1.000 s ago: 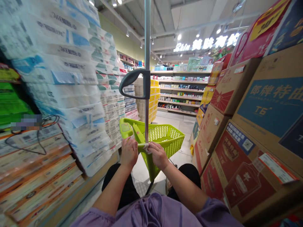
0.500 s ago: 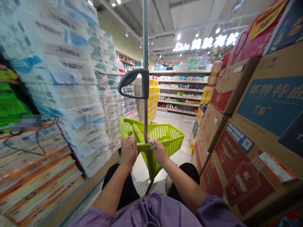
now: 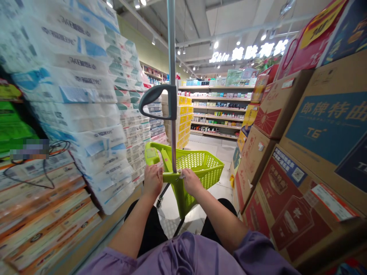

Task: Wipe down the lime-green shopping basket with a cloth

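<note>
A lime-green shopping cart basket (image 3: 205, 173) with perforated sides stands in front of me. From its near rim rises a metal pole (image 3: 172, 49) with a dark grey loop handle (image 3: 160, 102). My left hand (image 3: 153, 179) is closed at the rim, left of the pole. Something pale shows at its fingertips, too small to name for sure. My right hand (image 3: 190, 181) pinches a crumpled white tissue (image 3: 181, 174) against the rim, just right of the pole's foot. Much of the tissue is hidden by the fingers.
Tall stacks of wrapped tissue packs (image 3: 86, 76) line the left side, with a black cable (image 3: 43, 168) lying over orange-and-white packs. Large cartons (image 3: 304, 210) are piled close on the right. Beyond the tiled aisle floor (image 3: 209, 143) stand stocked shelves (image 3: 215, 109).
The pole and its handle have shifted slightly left in view. Both hands have moved a little left along the rim, and a cart wheel now shows below my left hand.
</note>
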`<state>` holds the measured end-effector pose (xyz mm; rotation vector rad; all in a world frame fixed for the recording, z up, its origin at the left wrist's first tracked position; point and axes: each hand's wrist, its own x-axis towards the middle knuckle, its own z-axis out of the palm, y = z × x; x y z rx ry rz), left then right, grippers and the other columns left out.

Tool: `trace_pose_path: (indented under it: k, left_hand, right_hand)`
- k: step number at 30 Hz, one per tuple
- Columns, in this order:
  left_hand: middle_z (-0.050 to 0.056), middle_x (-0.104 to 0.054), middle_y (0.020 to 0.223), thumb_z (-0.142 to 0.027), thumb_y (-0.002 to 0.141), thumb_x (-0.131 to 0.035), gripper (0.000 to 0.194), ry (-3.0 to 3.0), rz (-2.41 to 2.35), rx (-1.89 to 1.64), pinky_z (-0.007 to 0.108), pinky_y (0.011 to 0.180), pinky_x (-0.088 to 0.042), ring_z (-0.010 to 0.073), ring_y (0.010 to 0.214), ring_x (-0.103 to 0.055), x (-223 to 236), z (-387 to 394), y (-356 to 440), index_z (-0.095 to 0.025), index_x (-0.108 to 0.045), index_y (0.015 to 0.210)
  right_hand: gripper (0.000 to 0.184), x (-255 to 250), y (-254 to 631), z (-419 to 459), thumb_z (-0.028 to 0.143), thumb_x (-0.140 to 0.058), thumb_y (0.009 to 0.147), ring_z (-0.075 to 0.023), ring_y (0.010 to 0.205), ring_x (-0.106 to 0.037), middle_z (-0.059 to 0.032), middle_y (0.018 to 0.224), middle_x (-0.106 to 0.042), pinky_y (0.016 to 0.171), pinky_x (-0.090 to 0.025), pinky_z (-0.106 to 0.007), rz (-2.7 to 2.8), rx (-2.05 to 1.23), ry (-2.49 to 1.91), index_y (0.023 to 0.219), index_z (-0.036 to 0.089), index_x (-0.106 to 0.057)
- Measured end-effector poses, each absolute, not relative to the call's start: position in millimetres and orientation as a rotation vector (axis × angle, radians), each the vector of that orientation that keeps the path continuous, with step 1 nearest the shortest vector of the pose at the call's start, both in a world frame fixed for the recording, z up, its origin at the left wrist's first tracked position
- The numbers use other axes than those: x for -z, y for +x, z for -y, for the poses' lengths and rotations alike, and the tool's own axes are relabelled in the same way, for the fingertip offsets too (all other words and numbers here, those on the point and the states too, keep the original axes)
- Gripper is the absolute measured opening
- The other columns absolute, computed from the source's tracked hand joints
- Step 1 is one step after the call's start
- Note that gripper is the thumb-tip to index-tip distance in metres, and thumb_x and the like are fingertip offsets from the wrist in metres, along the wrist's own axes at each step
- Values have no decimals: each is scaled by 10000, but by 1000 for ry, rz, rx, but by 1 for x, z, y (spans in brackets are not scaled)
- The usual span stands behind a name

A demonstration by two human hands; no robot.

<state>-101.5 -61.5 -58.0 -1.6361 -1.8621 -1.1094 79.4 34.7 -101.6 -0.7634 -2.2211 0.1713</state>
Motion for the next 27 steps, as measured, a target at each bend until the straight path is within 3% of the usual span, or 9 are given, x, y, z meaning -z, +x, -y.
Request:
trace_pose_path:
  k: [4,9,12,16,22,27]
  left_hand:
    - [106,-678,943,-327,948,-262,395,-1558,1891,963,546,1064,-309,279,1077,-563,52,62,-106,-198,-617,833]
    - [127,-577,1299,-281,923,-375,329,-1552,1824,848,582,1137,-158,316,1366,-328,52,71,-90,-173,-583,1155]
    - [124,-547,1344,-295,924,-381,406,-1670,1839,750,555,1151,-161,308,1399,-276,64,74,-78,-169,-512,1288]
    - [121,-498,1399,-337,936,-360,464,-1691,1892,733,564,1152,-154,323,1427,-195,82,73,-72,-161,-462,1353]
    - [139,-431,1450,-297,931,-341,492,-1701,1932,760,552,1156,-157,318,1443,-127,90,68,-78,-112,-424,1380]
    - [142,-447,1438,-330,943,-332,486,-1703,1905,746,521,1163,-161,307,1446,-120,89,66,-76,-106,-442,1361]
  right_hand:
    - [475,101,71,-28,24,-453,776,-222,1126,-516,-125,1169,-600,1008,-422,-369,2226,-117,-777,1218,161,-561]
    - [582,114,69,-22,27,-443,775,-243,1196,-482,-123,1248,-572,1042,-406,-415,2194,-71,-761,1332,187,-492]
    - [628,127,76,-25,36,-424,788,-243,1261,-443,-122,1335,-524,1075,-376,-440,2174,-60,-729,1398,183,-418]
    - [657,135,78,-28,13,-401,775,-236,1299,-420,-117,1351,-523,1078,-380,-455,2123,-78,-781,1410,186,-403]
    - [632,124,59,-12,10,-411,768,-234,1380,-312,-145,1440,-430,1124,-345,-418,2244,-75,-657,1397,82,-413]
    - [617,124,65,-12,13,-419,782,-233,1347,-374,-144,1402,-477,1120,-353,-435,2199,-73,-712,1390,118,-435]
